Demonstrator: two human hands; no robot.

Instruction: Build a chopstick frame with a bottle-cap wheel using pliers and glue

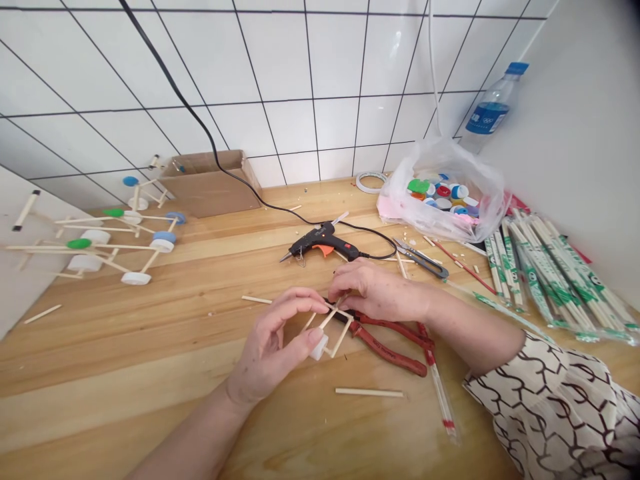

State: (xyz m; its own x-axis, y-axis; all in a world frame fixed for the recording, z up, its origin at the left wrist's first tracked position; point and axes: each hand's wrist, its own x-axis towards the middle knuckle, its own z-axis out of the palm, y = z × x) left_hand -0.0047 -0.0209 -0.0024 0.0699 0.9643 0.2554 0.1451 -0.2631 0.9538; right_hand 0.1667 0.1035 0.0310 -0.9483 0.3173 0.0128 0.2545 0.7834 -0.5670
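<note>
A white tiled wall (280,67) is rising behind the wooden bench (150,413), well beyond the hands. The left hand (273,347) is pinching a small frame of wooden sticks (333,327) between thumb and fingers, with a white bottle cap (318,347) at its lower corner against the thumb. The right hand (375,290) is pressing its fingertips onto the crossed sticks. Red-handled pliers (390,347) are lying just under the right hand, and a black glue gun (323,243) is resting beyond both hands.

Glue gun (323,243) behind pliers (390,345), caps (443,191) in bag (440,157)
</note>
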